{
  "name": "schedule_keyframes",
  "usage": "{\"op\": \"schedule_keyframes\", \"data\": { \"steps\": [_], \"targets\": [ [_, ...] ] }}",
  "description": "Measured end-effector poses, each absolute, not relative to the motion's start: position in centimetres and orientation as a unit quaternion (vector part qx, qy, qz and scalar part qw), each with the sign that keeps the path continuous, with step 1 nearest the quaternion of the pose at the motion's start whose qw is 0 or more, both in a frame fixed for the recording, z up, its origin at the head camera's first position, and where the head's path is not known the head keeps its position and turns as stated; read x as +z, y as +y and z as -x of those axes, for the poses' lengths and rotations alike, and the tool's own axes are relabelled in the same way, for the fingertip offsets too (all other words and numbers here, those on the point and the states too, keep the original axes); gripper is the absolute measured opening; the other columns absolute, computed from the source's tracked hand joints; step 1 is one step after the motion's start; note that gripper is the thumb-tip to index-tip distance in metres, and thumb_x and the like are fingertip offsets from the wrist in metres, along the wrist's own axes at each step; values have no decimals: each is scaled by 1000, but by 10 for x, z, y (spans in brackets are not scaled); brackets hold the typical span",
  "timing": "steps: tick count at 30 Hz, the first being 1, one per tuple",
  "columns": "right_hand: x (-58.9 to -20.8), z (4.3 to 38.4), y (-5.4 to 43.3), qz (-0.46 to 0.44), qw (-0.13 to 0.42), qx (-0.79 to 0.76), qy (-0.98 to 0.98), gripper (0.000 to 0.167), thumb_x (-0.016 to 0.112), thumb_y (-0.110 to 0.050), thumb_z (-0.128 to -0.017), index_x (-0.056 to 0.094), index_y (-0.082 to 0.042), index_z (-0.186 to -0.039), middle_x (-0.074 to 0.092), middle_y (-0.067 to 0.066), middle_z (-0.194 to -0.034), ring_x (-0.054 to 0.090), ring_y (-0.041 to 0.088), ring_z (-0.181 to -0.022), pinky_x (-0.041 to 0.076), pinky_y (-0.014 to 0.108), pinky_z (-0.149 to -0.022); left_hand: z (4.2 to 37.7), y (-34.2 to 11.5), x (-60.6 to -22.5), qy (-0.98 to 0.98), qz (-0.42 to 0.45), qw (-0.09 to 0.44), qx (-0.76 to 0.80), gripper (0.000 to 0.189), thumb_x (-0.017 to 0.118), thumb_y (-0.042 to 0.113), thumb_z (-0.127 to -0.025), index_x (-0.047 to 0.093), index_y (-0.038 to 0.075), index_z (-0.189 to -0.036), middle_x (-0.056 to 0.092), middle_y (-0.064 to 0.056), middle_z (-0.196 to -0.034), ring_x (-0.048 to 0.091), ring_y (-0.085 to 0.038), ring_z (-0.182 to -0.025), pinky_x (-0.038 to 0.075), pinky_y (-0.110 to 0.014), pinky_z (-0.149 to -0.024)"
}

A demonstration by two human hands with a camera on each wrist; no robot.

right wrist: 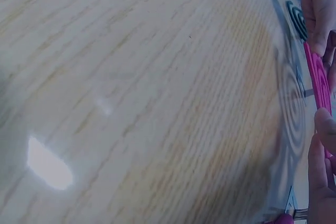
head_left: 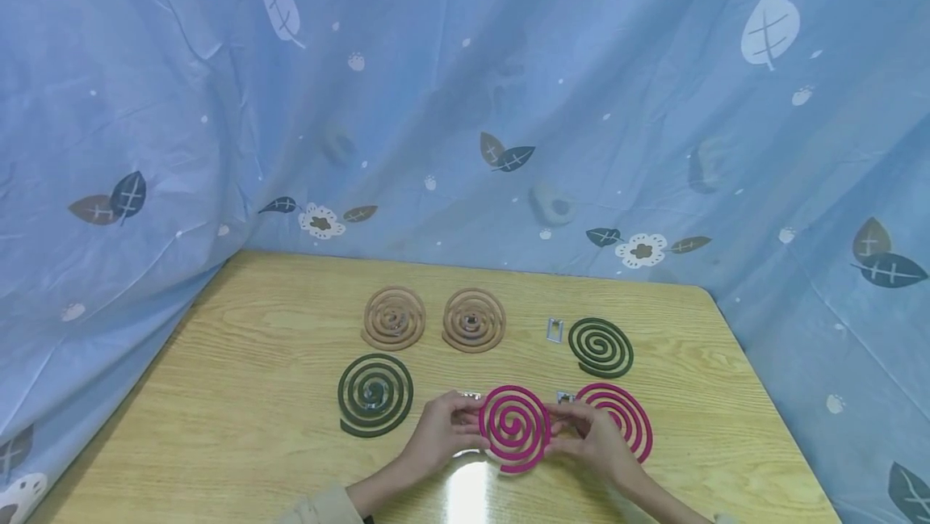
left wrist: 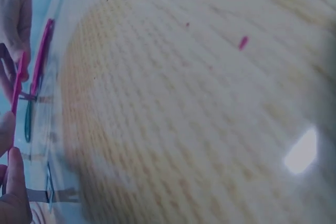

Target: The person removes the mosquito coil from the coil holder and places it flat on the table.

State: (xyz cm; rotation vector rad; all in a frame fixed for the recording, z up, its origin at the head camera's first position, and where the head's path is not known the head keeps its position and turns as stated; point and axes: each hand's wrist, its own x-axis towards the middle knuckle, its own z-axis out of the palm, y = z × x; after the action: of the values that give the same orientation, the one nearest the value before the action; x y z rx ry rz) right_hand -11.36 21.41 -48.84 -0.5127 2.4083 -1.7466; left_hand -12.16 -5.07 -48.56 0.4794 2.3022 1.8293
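Observation:
Both hands hold a magenta mosquito coil (head_left: 513, 425) up by its sides, its flat spiral face towards the head camera. My left hand (head_left: 438, 433) pinches the left rim between thumb and fingers. At the opposite rim, my right hand (head_left: 601, 445) pinches it the same way. The left wrist view shows this coil (left wrist: 17, 90) edge-on between the two hands. Partly behind my right hand lies a second magenta coil (head_left: 649, 431). Small metal coil stands sit just beyond the hands, one by the left fingers (head_left: 454, 401) and another stand (head_left: 566, 397) by the right.
Two tan coils (head_left: 385, 290) lie at the back of the wooden table (head_left: 254, 395). One dark green coil (head_left: 409, 395) is at left, another green coil (head_left: 629, 354) at right beside a metal stand (head_left: 555, 330). A magenta fragment (left wrist: 243, 43) lies near the front. A blue patterned curtain (head_left: 436, 104) surrounds the table.

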Motion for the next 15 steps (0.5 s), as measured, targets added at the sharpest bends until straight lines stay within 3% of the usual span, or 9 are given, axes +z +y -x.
{"op": "schedule_keyframes", "data": {
  "steps": [7,15],
  "targets": [
    [-490,114,214,187,62,-576,793,54,80,2,-67,57,19,-113,60,34,-107,65,9,-83,58,27,-79,122,-50,-489,772,-155,84,611,48,84,-3,-63,62,-10,-105,67,-13,-91,67,-15,-77,57,-16,-71],
    [-487,112,214,156,105,-574,797,52,78,2,-71,56,17,-116,60,31,-111,67,13,-85,59,24,-76,123,-50,-488,764,-171,84,616,46,84,-3,-64,63,-12,-104,66,-16,-92,70,-20,-79,58,-17,-71]
  ]
}}
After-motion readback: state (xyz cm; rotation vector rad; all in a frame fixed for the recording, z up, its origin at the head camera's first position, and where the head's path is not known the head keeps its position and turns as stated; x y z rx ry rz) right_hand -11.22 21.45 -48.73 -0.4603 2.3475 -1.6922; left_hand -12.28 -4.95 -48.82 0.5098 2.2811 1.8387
